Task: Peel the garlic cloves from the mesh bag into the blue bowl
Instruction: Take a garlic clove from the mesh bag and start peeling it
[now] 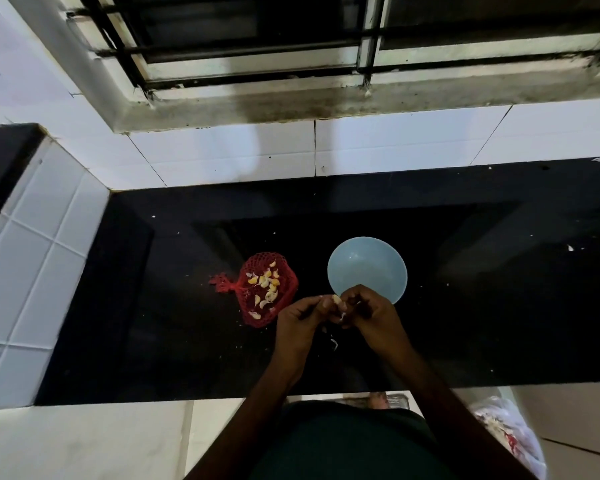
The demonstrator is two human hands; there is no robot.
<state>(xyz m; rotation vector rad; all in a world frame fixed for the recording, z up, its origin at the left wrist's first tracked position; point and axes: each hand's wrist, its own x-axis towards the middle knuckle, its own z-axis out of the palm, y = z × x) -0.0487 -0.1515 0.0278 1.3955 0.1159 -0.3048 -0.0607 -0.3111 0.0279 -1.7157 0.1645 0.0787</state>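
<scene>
A red mesh bag (267,289) lies open on the black counter (153,306) with several pale garlic cloves (265,282) on it. To its right stands the light blue bowl (367,268), which looks empty. Just in front of the bowl, my left hand (300,322) and my right hand (371,315) meet over the counter. Both pinch a single garlic clove (336,299) between their fingertips. Thin white skin (342,317) hangs from the clove.
Bits of white peel (333,342) are scattered on the counter under my hands. White tiled walls enclose the counter at the back and left. A barred window (326,46) is above. A plastic bag (510,434) sits on the floor at lower right.
</scene>
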